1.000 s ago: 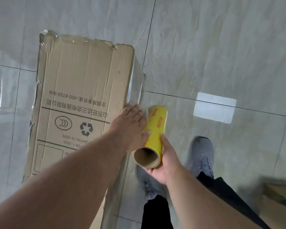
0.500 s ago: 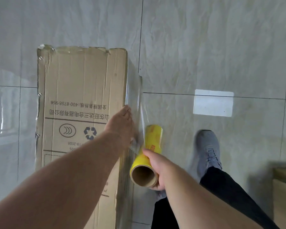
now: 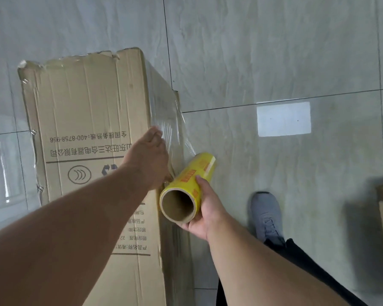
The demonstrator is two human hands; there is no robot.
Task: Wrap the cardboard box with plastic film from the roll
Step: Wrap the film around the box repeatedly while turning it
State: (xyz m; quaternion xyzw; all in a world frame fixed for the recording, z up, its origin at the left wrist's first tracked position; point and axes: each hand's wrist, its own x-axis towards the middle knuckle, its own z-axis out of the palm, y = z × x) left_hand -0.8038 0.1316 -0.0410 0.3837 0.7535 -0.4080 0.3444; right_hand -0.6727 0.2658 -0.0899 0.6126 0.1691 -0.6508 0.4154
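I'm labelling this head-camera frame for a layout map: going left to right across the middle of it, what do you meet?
cardboard box → left hand → plastic film → yellow roll → right hand → grey shoe → white patch on the floor

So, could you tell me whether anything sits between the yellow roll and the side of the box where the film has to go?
Nothing visible does. The film stretches straight from the roll in the right hand to the box, where the left hand rests at its edge.
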